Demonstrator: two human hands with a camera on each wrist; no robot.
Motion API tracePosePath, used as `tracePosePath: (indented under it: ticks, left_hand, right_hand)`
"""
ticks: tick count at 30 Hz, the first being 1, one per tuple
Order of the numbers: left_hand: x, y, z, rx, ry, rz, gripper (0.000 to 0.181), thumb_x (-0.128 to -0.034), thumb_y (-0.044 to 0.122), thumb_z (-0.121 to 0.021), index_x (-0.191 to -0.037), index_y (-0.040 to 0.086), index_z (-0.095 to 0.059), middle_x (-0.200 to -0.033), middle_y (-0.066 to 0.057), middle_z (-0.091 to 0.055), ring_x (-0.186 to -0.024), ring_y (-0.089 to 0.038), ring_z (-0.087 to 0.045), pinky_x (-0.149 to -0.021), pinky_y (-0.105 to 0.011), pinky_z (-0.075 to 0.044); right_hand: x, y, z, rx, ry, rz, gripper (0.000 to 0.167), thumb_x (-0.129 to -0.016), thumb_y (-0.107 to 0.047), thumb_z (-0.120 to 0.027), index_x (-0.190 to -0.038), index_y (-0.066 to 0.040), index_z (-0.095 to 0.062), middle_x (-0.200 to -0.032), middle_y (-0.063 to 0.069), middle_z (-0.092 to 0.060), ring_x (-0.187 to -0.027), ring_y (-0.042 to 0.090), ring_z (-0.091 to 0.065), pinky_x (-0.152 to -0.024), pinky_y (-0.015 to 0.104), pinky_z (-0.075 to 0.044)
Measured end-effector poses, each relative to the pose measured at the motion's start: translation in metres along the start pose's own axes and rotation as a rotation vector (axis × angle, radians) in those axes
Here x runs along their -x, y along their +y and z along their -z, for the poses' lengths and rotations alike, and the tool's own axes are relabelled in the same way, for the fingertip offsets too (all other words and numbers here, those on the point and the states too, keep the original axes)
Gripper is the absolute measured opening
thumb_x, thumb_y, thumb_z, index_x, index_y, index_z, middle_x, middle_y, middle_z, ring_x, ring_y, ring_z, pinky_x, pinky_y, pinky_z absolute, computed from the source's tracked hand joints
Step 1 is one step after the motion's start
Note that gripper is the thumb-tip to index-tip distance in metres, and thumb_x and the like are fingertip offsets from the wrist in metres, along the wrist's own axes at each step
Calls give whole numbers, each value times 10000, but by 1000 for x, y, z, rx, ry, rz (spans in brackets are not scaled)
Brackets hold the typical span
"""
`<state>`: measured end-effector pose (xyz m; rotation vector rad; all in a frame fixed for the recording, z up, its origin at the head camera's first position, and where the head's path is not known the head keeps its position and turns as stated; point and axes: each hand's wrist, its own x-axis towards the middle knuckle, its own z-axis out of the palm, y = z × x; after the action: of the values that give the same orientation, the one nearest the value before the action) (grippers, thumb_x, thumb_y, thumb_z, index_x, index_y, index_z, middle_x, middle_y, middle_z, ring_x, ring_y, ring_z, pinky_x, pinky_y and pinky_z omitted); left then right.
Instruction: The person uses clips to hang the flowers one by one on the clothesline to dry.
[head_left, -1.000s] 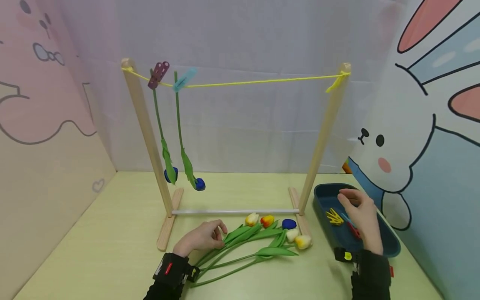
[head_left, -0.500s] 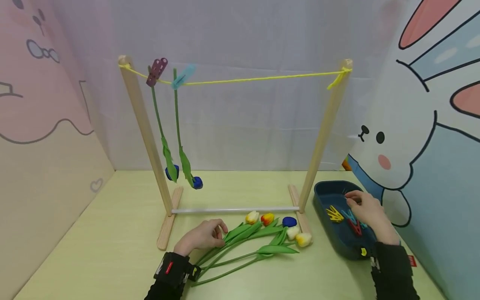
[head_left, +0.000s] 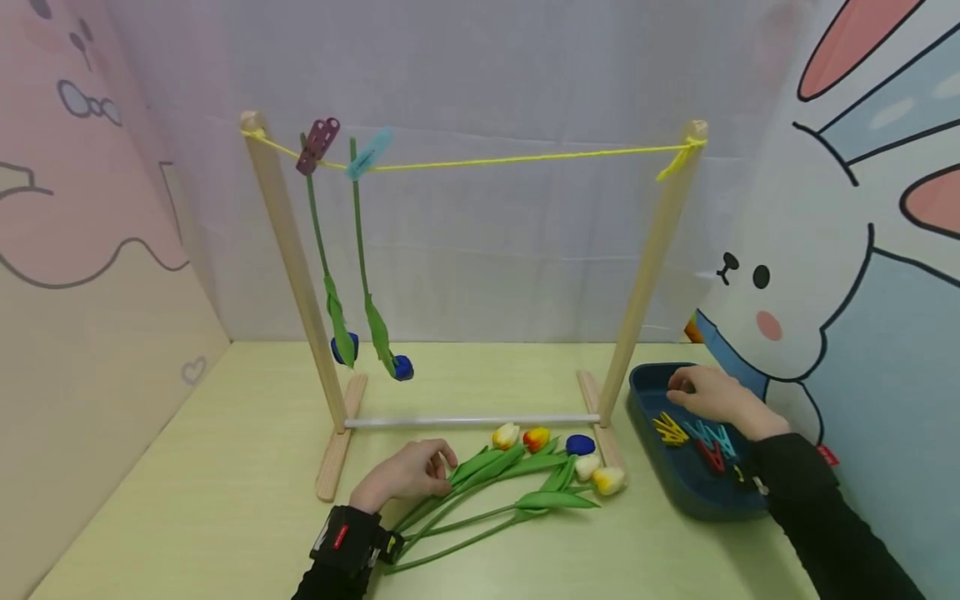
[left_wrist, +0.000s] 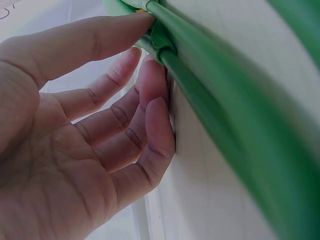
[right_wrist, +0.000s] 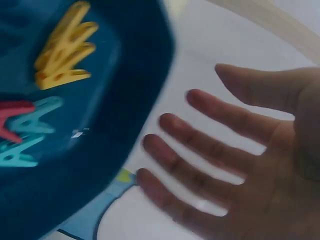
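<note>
My left hand (head_left: 408,473) rests on the table beside the stems of several artificial tulips (head_left: 517,471). In the left wrist view, its loosely bent fingers (left_wrist: 160,125) hold nothing; whether the thumb touches a green stem (left_wrist: 200,100) I cannot tell. My right hand (head_left: 716,396) hovers over the dark blue bin (head_left: 651,450), its spread fingers bare in the right wrist view. Inside the bin lie yellow clothespins (right_wrist: 67,47), a red clothespin (head_left: 710,457) and light blue clothespins (right_wrist: 30,132). Two blue tulips hang head down from the yellow string, under a maroon clothespin (head_left: 318,147) and a light blue clothespin (head_left: 370,153).
A wooden frame stands behind the tulips, with a left post (head_left: 296,275), a right post (head_left: 652,267) and a low white crossbar (head_left: 472,422). The yellow string (head_left: 510,159) spans the post tops. A rabbit-printed panel (head_left: 840,350) borders the bin's right side.
My right hand has shifted within the space over the bin, first right, then back left and slightly up, with its forearm now slanting in from the right. The left hand stays in place.
</note>
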<state>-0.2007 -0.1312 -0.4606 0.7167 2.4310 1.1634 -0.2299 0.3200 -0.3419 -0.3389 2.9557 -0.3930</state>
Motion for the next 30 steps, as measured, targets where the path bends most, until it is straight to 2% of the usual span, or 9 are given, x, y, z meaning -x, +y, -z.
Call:
tracePosePath:
  ticks: [7,13,17,22,26,30]
  left_hand:
    - [0,-1,-1,-9,7,4,249,-859,23,-737,-1074,8,-613,-805,-31,-587,-725,-153,-522,-642,-250,-405]
    - [1,2,-1,6,6,2,243,-863,10,-734,-1074,-1,-614,-813,-42,-593,-744,-165,-532,-646,-251,-408]
    - [0,2,-2,18,1,2,239,-863,-2,-727,-1074,-3,-613,-813,-50,-595,-741,-165,-532,-641,-248,-409]
    - [0,1,-4,27,-5,6,239,-863,-5,-725,-1073,-2,-612,-812,-51,-594,-737,-161,-530,-637,-246,-408]
    - [1,1,-3,20,-1,16,241,-864,0,-727,-1075,2,-610,-810,-49,-587,-730,-166,-524,-632,-251,-402]
    - [1,1,-2,8,3,18,243,-861,3,-728,-1074,6,-611,-804,-49,-589,-715,-163,-523,-625,-250,-403]
  right_hand:
    - [-29,16,-21,89,-80,82,142,-932,-60,-642,-1023,42,-683,-897,137,-682,-764,229,-616,-708,431,-547]
    - [-42,30,-40,158,-182,64,40,-893,-63,-664,-916,-35,-680,-810,65,-629,-713,189,-564,-645,361,-497]
    - [-44,34,-47,178,-201,36,58,-879,-83,-689,-863,-38,-655,-772,61,-599,-692,193,-546,-641,351,-486]
    - [-44,38,-54,203,-173,-18,125,-873,-94,-698,-851,-34,-591,-773,80,-553,-698,223,-527,-647,375,-475]
    - [-44,40,-56,207,-126,8,146,-855,-98,-706,-834,-45,-572,-767,78,-527,-686,224,-499,-621,359,-445]
    - [-44,41,-45,171,-44,56,136,-883,-110,-707,-797,-50,-620,-719,59,-547,-642,194,-495,-592,333,-423]
